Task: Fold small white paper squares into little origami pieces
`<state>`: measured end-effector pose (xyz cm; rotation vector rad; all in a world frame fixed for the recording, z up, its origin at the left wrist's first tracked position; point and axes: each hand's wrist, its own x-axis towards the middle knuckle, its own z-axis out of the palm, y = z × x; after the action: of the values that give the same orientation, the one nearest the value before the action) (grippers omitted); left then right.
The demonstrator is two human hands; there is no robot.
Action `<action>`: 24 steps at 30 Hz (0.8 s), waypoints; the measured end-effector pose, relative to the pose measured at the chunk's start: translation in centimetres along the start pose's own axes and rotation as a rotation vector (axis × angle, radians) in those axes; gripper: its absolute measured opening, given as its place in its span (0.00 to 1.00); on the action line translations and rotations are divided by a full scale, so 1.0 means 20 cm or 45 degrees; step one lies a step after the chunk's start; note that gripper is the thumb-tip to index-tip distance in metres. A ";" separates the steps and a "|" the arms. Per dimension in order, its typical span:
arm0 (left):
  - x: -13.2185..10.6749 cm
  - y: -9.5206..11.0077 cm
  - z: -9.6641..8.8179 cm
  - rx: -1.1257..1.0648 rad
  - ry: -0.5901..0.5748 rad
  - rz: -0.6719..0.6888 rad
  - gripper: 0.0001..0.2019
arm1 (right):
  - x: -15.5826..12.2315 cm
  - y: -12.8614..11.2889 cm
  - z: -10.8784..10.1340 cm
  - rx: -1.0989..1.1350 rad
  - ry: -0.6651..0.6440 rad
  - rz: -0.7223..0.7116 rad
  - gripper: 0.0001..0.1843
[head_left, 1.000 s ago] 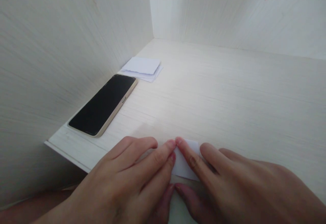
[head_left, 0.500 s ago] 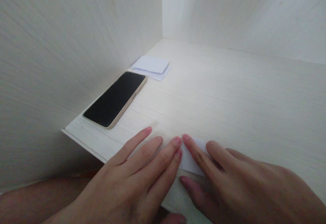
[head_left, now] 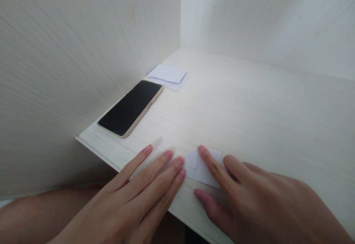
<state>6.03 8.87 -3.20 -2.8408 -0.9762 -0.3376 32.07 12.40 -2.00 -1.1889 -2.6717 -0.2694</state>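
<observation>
A black phone [head_left: 130,107] lies at the left wall on the desk [head_left: 263,107]. The left hand [head_left: 138,196] rests flat and open, holding nothing. Its fingertips are just beside the small folded paper [head_left: 201,168] near the front edge. The right hand [head_left: 255,203], also open, presses this paper down with the index finger.

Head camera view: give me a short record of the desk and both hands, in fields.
desk: pale wood, in a walled corner
left hand: flat on desk, fingertips beside folded paper
right hand: index finger pressing folded paper
phone: screen dark, face up, along left wall
paper stack: white, beyond phone
</observation>
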 end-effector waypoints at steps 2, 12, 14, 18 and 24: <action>0.03 0.00 0.01 -0.044 0.035 -0.003 0.23 | 0.01 0.00 0.01 0.026 0.031 -0.004 0.21; 0.01 -0.03 0.10 -0.072 0.112 -0.039 0.21 | 0.04 0.05 -0.01 0.123 0.025 0.076 0.25; -0.02 -0.03 0.14 -0.058 0.107 -0.046 0.22 | 0.05 0.06 0.00 0.132 0.009 0.075 0.25; 0.01 -0.02 0.20 -0.076 0.283 -0.031 0.19 | 0.08 0.08 0.03 0.313 0.028 0.165 0.25; 0.22 -0.03 0.14 -0.186 0.426 -0.075 0.14 | 0.09 0.11 0.03 0.586 0.165 0.426 0.21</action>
<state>9.49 12.37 -4.88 -2.7518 -0.9997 -0.8907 32.51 15.17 -1.89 -1.3692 -2.2040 0.2949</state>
